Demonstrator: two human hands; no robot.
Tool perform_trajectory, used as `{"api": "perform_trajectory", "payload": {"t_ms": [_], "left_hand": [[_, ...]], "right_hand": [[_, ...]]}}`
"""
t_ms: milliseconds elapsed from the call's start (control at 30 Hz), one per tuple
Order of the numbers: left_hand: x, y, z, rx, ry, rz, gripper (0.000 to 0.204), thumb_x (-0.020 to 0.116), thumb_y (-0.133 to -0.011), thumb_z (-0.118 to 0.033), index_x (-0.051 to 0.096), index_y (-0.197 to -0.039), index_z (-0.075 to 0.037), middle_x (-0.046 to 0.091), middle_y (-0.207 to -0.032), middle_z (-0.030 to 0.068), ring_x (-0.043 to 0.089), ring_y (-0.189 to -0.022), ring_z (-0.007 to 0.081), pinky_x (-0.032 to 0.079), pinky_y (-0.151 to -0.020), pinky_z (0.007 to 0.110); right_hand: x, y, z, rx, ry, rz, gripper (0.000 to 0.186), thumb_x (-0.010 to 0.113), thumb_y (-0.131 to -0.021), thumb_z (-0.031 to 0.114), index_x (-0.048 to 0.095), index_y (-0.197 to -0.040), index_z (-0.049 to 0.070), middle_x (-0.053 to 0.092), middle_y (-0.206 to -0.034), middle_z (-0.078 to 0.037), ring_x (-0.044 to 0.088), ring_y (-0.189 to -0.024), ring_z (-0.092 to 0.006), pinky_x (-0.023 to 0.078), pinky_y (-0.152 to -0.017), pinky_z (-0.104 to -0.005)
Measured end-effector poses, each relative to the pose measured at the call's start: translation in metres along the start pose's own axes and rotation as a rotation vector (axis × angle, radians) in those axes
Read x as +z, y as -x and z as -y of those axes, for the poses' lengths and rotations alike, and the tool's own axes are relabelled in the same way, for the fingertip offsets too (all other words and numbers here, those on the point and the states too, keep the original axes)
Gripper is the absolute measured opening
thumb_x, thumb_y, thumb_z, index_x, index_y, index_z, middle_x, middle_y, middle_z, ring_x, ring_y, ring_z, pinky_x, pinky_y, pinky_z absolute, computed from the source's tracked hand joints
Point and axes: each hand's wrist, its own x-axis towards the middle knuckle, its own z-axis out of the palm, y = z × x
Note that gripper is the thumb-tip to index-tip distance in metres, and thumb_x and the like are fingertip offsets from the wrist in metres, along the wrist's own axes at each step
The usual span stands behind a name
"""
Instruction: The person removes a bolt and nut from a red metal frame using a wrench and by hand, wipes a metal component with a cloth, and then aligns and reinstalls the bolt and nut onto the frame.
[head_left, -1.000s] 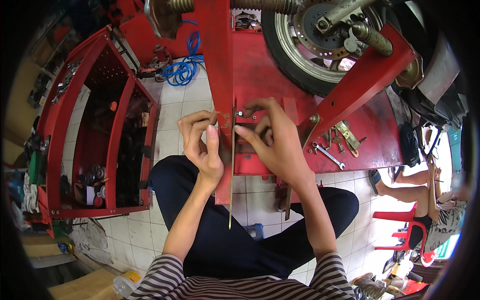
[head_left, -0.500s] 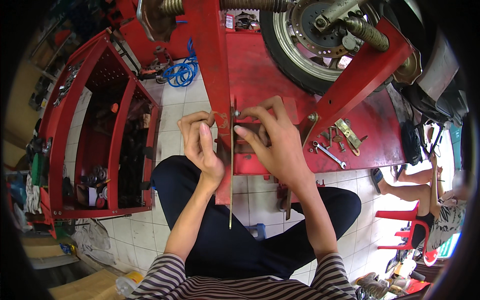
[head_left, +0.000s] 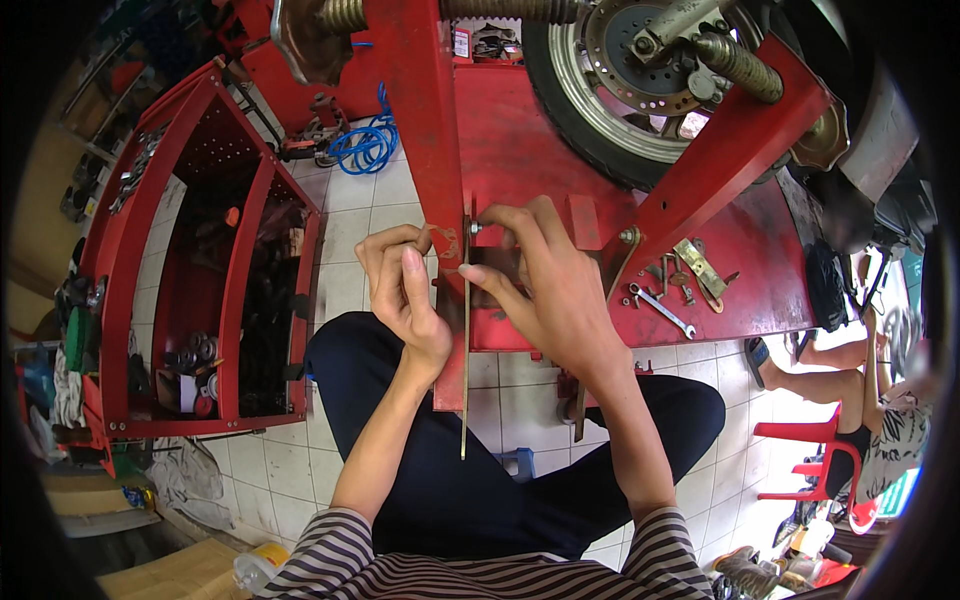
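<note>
In the head view, the silver bolt end [head_left: 475, 229] sits low on the red upright [head_left: 422, 150], long axis crosswise, pointing right. Beside it, the right hand [head_left: 562, 290] holds thumb and forefinger apart. The upright blocks the curled left hand [head_left: 408, 295]; I cannot tell its grip. A wrench [head_left: 662, 311] lies rightward, below the wheel [head_left: 603, 110].

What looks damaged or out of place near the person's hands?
On the red upright, beside the left hand, an uneven brownish patch breaks the paint, so it looks chipped. Nothing looks spilled; the wrench and small hardware lie loose on the red platform.
</note>
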Motion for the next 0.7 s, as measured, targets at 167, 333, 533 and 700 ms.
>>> {"api": "perform_trajectory", "payload": {"t_ms": [167, 333, 533, 700], "left_hand": [[0.003, -0.001, -0.002, -0.014, 0.030, -0.030, 0.031, 0.047, -0.101, -0.016, 0.061, -0.082, 0.004, 0.060, -0.096, 0.0117, 0.043, -0.092, 0.0208, 0.035, -0.082, 0.033], [0.000, -0.001, -0.001, -0.005, 0.008, -0.028, 0.031, 0.047, -0.101, -0.016, 0.061, -0.082, 0.004, 0.061, -0.095, 0.0119, 0.043, -0.092, 0.0208, 0.035, -0.082, 0.034], [0.001, 0.000, 0.000, 0.013, -0.009, -0.005, 0.031, 0.043, -0.105, -0.015, 0.062, -0.092, 0.006, 0.058, -0.100, 0.0108, 0.051, -0.098, 0.0190, 0.037, -0.091, 0.031], [-0.001, -0.004, 0.002, -0.026, -0.039, -0.041, 0.028, 0.042, -0.105, -0.017, 0.058, -0.096, 0.003, 0.056, -0.095, 0.0063, 0.052, -0.087, 0.0158, 0.042, -0.083, 0.029]], "right_hand": [[0.005, 0.001, -0.005, -0.013, 0.021, -0.027, 0.043, 0.070, -0.091, 0.038, 0.056, -0.123, 0.013, 0.054, -0.105, -0.011, 0.066, -0.067, -0.0335, 0.053, -0.055, -0.0440], [0.005, 0.000, -0.005, -0.048, 0.185, -0.018, 0.041, 0.069, -0.091, 0.039, 0.058, -0.122, 0.013, 0.054, -0.104, -0.010, 0.066, -0.063, -0.0320, 0.052, -0.051, -0.0420], [0.001, 0.001, 0.001, -0.097, 0.202, -0.143, 0.040, 0.069, -0.091, 0.038, 0.060, -0.122, 0.014, 0.055, -0.105, -0.008, 0.067, -0.062, -0.0260, 0.053, -0.050, -0.0358], [-0.003, 0.021, -0.005, -0.397, 0.089, -0.525, 0.038, 0.075, -0.084, 0.022, 0.063, -0.119, 0.012, 0.057, -0.098, -0.006, 0.065, -0.068, -0.0196, 0.052, -0.054, -0.0330]]}}
